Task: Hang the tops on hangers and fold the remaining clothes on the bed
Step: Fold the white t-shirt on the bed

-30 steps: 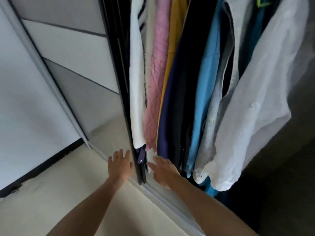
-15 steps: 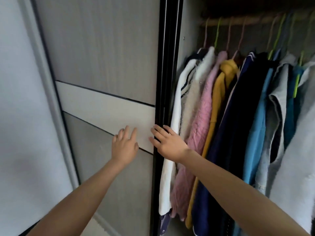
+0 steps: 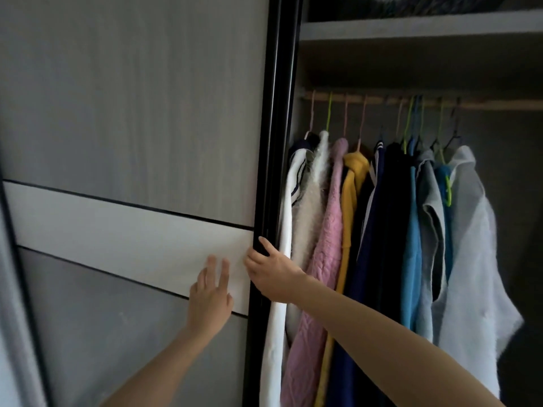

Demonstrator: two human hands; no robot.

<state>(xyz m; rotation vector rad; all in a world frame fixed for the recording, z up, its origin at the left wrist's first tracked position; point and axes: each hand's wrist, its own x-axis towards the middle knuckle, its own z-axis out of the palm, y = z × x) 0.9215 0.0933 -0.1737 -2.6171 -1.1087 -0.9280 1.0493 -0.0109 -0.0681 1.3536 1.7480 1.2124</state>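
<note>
A: Black door edge [image 3: 274,142]: the right hand [image 3: 271,273] grips it, and the left hand [image 3: 210,295] lies flat on the panel [image 3: 117,230].
B: The tops [image 3: 323,230] hang on the rail [image 3: 382,101] beside it. They are soft and light, best lifted by the hanger [image 3: 329,113].

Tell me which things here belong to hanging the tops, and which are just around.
Job: sliding door, left hand flat on it, right hand gripping its edge; rail; hangers; hung tops.
Just there: upper shelf; dark blurred bundle on it.
</note>
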